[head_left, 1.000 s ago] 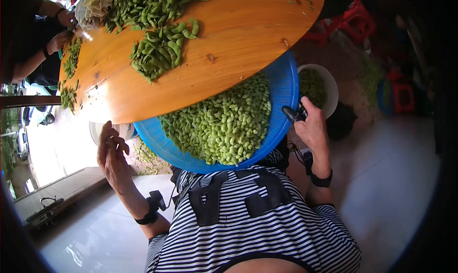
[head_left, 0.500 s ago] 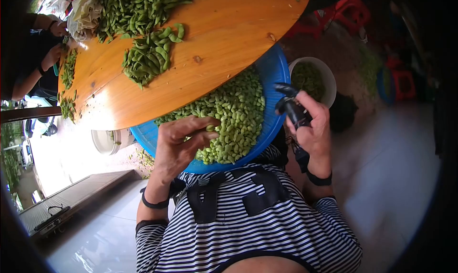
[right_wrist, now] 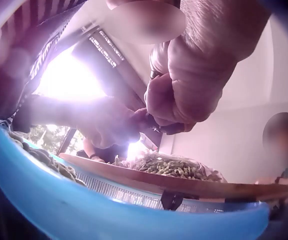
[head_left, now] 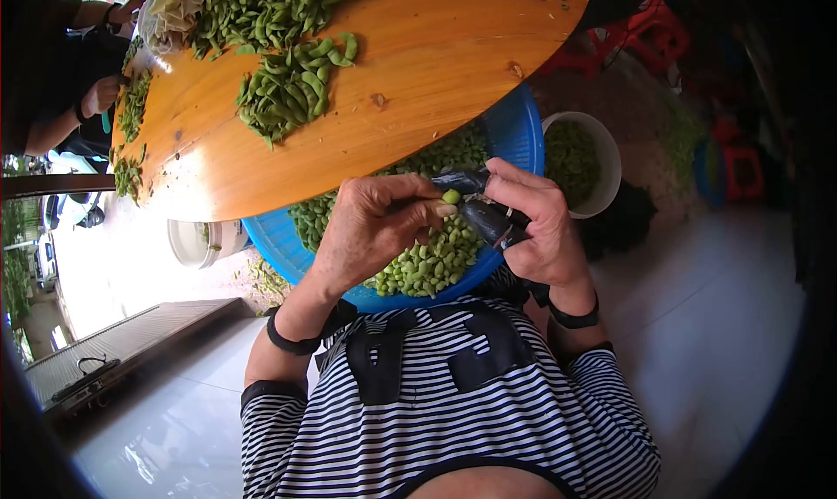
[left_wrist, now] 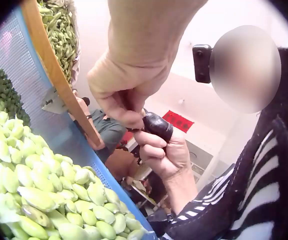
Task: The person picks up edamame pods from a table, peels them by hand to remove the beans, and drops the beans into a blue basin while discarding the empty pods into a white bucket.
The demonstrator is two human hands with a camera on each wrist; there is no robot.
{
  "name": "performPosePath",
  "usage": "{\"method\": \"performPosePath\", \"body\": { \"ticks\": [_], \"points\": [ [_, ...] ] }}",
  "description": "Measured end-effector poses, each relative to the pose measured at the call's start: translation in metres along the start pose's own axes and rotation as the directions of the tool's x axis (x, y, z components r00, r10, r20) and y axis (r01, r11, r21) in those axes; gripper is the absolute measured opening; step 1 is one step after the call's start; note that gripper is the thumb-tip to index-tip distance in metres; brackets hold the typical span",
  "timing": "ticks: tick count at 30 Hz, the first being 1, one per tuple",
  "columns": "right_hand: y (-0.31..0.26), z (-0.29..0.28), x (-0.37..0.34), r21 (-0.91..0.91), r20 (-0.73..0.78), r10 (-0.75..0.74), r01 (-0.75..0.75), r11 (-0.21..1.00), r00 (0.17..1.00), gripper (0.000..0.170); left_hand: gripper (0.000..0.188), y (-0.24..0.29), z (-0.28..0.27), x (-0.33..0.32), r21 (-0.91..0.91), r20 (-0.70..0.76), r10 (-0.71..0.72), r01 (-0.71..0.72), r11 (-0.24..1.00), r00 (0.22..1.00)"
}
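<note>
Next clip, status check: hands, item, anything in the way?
Left hand pinches green bean. Right hand grips it too, black-capped fingers. Blue basin of beans below. Wooden table overhangs basin's far side; nothing visible blocking hands.

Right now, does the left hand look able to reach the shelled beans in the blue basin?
Probably yes: the left hand is above the blue basin, and the near shelled beans lie clear of the table. But it seems to pinch a small green piece, which it would likely release first.
</note>
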State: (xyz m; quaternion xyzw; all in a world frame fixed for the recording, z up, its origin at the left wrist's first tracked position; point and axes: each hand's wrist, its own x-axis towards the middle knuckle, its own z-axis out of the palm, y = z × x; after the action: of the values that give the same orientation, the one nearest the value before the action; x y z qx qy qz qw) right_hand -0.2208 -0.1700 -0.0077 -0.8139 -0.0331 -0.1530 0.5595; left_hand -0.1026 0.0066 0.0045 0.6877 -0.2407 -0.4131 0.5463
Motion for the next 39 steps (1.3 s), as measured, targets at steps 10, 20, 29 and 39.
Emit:
{"method": "performPosePath", "body": {
  "ticks": [10, 20, 29, 39],
  "points": [
    [0.01, 0.001, -0.001, 0.115, 0.032, 0.006, -0.01, 0.993, 0.999, 0.027, 0.011, -0.012, 0.002, 0.001, 0.064, -0.075, 0.072, -0.068, 0.996, 0.995],
    [0.014, 0.004, -0.002, 0.366, 0.08, 0.209, -0.224, 0.903, 0.975, 0.007, 0.015, -0.017, 0.007, 0.005, -0.345, 0.091, -0.111, 0.137, 0.928, 0.99],
    [0.019, 0.002, 0.001, 0.33, 0.117, 0.248, -0.273, 0.904, 0.962, 0.011, 0.011, -0.021, 0.011, 0.006, -0.013, -0.102, 0.031, -0.032, 0.999, 0.994],
    [0.016, 0.004, 0.003, 0.387, 0.136, 0.312, -0.341, 0.857, 0.94, 0.011, 0.018, -0.032, 0.015, 0.008, -0.168, -0.107, -0.002, -0.017, 0.986, 0.994]
  ]
}}
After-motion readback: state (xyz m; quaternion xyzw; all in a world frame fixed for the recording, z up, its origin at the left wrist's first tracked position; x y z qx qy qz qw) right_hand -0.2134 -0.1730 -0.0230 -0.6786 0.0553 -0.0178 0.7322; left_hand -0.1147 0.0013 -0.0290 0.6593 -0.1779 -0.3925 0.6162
